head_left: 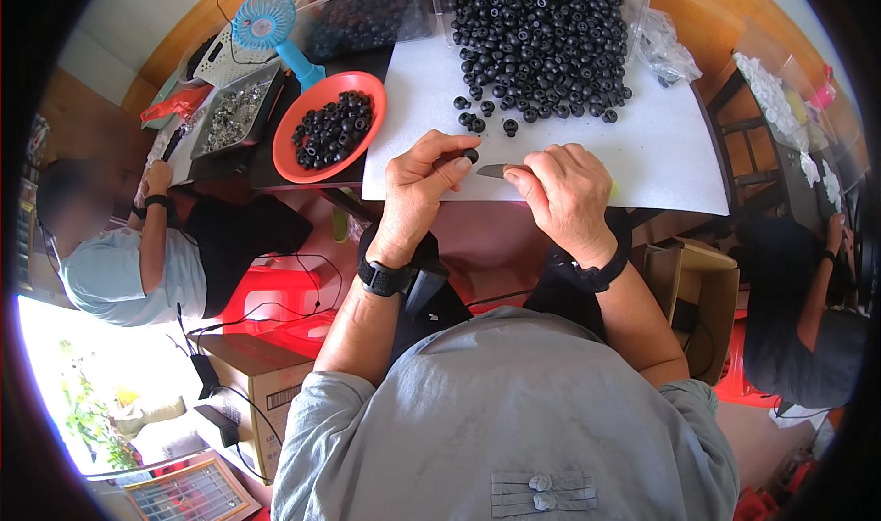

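Early going, by the look of it. Left hand (418,177) pinching one black ring (470,156) at the near worktop (661,163) edge; right hand (564,195) closed on a small blade (491,170). Few done in orange bowl (303,117) left; big pile (541,34) waiting far.

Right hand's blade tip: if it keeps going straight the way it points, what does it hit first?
Likely the small black part pinched in the left hand. The right hand points its blade leftward at it; whether tip and part already touch is unclear.
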